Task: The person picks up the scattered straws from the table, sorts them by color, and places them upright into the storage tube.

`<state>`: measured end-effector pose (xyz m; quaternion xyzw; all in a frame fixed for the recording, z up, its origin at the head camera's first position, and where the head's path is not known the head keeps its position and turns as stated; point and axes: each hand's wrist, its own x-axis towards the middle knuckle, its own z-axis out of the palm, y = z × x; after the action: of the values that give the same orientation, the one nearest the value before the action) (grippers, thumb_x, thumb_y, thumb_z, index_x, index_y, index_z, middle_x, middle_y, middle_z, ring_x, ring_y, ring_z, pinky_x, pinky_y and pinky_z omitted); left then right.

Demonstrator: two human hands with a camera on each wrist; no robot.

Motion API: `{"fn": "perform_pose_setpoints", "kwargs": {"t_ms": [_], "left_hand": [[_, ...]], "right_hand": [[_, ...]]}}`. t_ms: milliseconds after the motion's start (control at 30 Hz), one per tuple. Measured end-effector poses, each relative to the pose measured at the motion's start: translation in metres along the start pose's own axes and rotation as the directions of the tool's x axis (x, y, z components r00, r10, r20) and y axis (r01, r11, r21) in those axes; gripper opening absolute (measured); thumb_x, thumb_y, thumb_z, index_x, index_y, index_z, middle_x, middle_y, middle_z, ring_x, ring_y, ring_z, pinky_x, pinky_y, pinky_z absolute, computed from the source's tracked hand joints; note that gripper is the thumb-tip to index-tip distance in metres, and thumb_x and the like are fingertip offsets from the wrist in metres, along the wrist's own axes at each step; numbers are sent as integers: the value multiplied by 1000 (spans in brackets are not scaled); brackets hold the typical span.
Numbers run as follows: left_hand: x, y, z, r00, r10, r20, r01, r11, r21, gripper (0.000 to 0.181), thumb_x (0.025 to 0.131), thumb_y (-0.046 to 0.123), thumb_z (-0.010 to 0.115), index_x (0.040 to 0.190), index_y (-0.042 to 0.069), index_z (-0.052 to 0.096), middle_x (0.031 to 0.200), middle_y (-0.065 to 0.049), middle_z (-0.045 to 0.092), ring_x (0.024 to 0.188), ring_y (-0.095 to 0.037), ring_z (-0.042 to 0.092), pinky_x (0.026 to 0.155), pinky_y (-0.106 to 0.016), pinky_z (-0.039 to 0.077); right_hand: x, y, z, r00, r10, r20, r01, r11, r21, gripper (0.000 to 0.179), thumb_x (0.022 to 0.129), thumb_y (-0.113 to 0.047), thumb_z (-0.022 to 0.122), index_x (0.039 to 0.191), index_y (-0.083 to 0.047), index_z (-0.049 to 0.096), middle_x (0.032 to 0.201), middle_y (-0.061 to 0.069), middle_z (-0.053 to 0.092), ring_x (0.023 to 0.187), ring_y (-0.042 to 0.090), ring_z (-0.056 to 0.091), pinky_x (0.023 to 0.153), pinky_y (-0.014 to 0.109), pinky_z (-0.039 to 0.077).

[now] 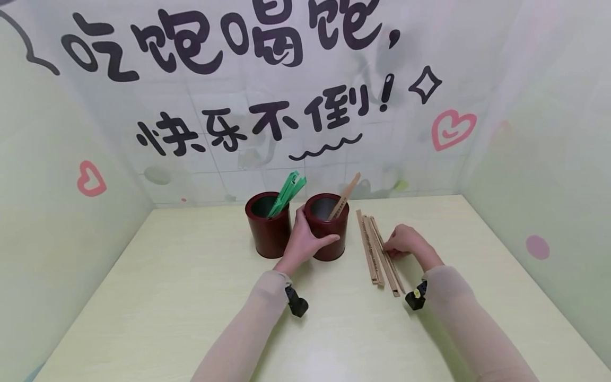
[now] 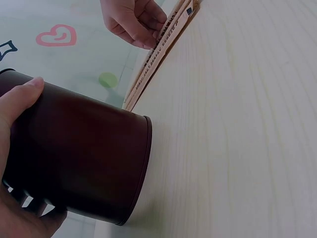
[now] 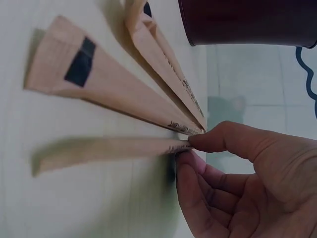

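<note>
My left hand grips the side of the right-hand dark red cup, its fingers on the left and its thumb across the front. One brown paper-wrapped chopstick packet leans inside that cup. To the right, several similar packets lie on the table, roughly side by side. My right hand pinches the rightmost packet between thumb and fingertips. In the right wrist view, this packet is on edge, apart from its neighbours near the hand's far side. In the left wrist view, the held cup stands upright on the table.
A second dark red cup stands just left of the held one, with green-wrapped packets leaning in it. The pale wood-grain table is bounded by a lettered back wall and plain side walls.
</note>
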<state>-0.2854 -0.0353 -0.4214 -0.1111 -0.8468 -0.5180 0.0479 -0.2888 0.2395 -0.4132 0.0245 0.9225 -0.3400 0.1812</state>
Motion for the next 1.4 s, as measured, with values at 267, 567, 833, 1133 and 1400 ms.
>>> {"fn": "perform_pose_setpoints", "kwargs": {"t_ms": [267, 567, 833, 1133, 1400], "left_hand": [[-1, 0, 0, 1000, 1, 2, -1, 1000, -2, 106, 76, 39, 86, 153, 11, 19, 153, -11, 39, 142, -28, 40, 115, -50, 41], [-2, 0, -1, 1000, -3, 2, 3, 1000, 5, 105, 77, 38, 86, 153, 11, 19, 152, -11, 39, 142, -27, 40, 115, -49, 41], [-3, 1, -1, 1000, 6, 0, -6, 1000, -8, 105, 76, 37, 86, 152, 10, 19, 152, -12, 39, 142, -28, 40, 115, -51, 41], [-3, 2, -2, 1000, -4, 6, 4, 1000, 3, 106, 76, 38, 86, 153, 9, 19, 153, -13, 39, 143, -29, 40, 116, -50, 40], [-2, 2, -3, 1000, -19, 9, 19, 1000, 6, 105, 77, 39, 86, 153, 10, 19, 153, -13, 39, 143, -28, 40, 116, -51, 40]], "right_hand": [[-8, -6, -24, 993, -104, -54, 107, 994, 38, 22, 92, -14, 58, 76, 0, 66, 62, -3, 61, 57, 5, 60, 65, 25, 59], [-31, -40, -49, 942, -206, -265, 294, 889, 352, 27, 95, -8, 53, 110, 15, 57, 79, -4, 67, 70, 2, 65, 73, 21, 61], [-49, -79, -55, 812, -271, -517, 546, 665, 510, 13, 97, -7, 57, 102, 5, 57, 74, -14, 67, 70, 0, 67, 70, 16, 59], [-40, -115, -39, 682, -273, -679, 693, 535, 482, 5, 93, 1, 58, 97, 4, 60, 74, -12, 68, 68, 1, 68, 70, 19, 60], [-28, -121, -24, 676, -314, -667, 671, 637, 380, 23, 93, -6, 64, 107, 12, 63, 95, 20, 69, 70, 1, 65, 71, 18, 60]]}}
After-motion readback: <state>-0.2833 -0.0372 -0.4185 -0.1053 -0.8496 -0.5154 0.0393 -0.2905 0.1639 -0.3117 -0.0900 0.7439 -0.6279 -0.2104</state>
